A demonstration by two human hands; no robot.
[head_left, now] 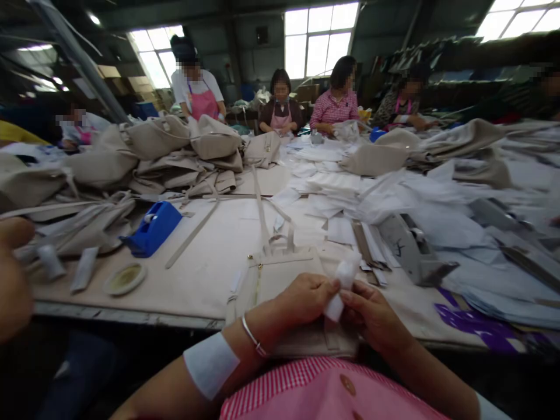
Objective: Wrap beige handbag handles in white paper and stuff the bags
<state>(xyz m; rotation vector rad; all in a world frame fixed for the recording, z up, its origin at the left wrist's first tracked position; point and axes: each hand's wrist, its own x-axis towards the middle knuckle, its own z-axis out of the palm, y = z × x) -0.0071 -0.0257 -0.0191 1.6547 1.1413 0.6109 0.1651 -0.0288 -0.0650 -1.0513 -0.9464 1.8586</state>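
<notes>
Together, left hand [312,297] and right hand [371,309] pinch soft white wrapping [345,274] (crumpled) above smooth beige bag [284,271].

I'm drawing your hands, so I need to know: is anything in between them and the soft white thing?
Nothing that I can see. The left hand and the right hand both hold the soft white thing in their fingers. The beige bag lies below on the table, not in between.
</notes>
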